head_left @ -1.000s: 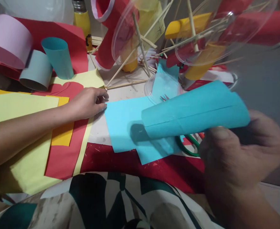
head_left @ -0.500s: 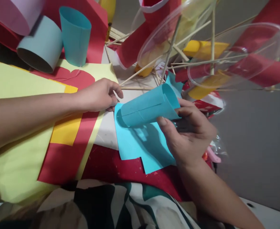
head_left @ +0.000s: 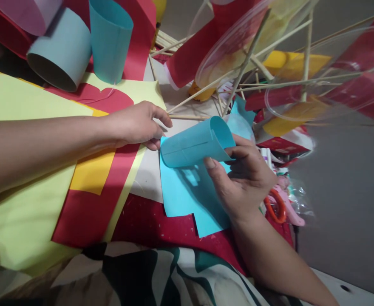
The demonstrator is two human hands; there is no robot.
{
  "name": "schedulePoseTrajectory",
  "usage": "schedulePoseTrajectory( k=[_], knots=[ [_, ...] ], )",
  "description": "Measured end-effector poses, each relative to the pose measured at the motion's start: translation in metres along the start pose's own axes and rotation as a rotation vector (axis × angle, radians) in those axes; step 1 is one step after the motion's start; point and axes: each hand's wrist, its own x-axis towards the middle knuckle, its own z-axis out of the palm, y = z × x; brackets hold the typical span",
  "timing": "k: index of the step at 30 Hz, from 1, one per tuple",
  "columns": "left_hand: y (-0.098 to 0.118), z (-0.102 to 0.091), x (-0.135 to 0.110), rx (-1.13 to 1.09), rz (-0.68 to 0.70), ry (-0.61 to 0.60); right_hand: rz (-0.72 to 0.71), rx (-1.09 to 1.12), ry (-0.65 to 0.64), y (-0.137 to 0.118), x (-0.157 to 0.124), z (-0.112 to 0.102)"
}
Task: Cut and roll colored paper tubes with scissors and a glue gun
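Observation:
My right hand (head_left: 242, 178) is closed on a rolled light blue paper tube (head_left: 195, 142), thumb on its outer wall near the wide open end. The tube lies tilted over a flat light blue paper sheet (head_left: 187, 191) on the table. My left hand (head_left: 139, 123) rests with curled fingers at the sheet's upper left corner, close to the tube's narrow end; whether it grips anything I cannot make out. Red (head_left: 91, 204), orange (head_left: 93, 172) and yellow-green (head_left: 21, 204) paper sheets lie under my left forearm.
Paper cylinders stand at the back left: a teal cone (head_left: 110, 40) and a grey-blue roll (head_left: 61, 53). A structure of wooden sticks (head_left: 238, 74), clear plastic lids (head_left: 234, 46) and red and yellow paper rolls fills the back right. Orange-handled scissors (head_left: 274, 206) lie at right.
My right hand has brought the blue tube down and leftward from near the camera to just over the blue sheet beside my left hand. The view shifted up and right.

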Motion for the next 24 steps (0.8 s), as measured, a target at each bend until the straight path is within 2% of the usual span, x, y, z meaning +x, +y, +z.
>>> schedulePoseTrajectory(
  k=[3, 6, 9, 12, 15, 20, 24],
  knots=[
    [0.007, 0.002, -0.003, -0.037, -0.041, -0.008, -0.009, -0.040, -0.014, -0.001, 0.001, 0.000],
    [0.010, 0.002, -0.005, 0.059, -0.011, 0.038, -0.042, -0.064, -0.020, -0.003, 0.002, 0.002],
    [0.011, 0.002, -0.007, 0.168, 0.149, 0.187, -0.070, -0.073, -0.020, -0.006, 0.004, 0.003],
    [0.016, 0.003, -0.011, 0.086, 0.365, 0.264, -0.088, -0.085, -0.030, -0.009, 0.006, 0.003],
    [0.027, 0.008, -0.018, -0.093, 0.466, 0.176, -0.092, -0.090, -0.047, -0.012, 0.007, 0.003],
    [0.037, 0.017, -0.029, -0.281, 0.358, -0.009, -0.104, -0.099, -0.075, -0.018, 0.010, 0.001],
    [0.029, 0.017, -0.023, -0.235, 0.339, -0.202, -0.086, -0.151, -0.106, -0.021, 0.013, -0.001]
  ],
)
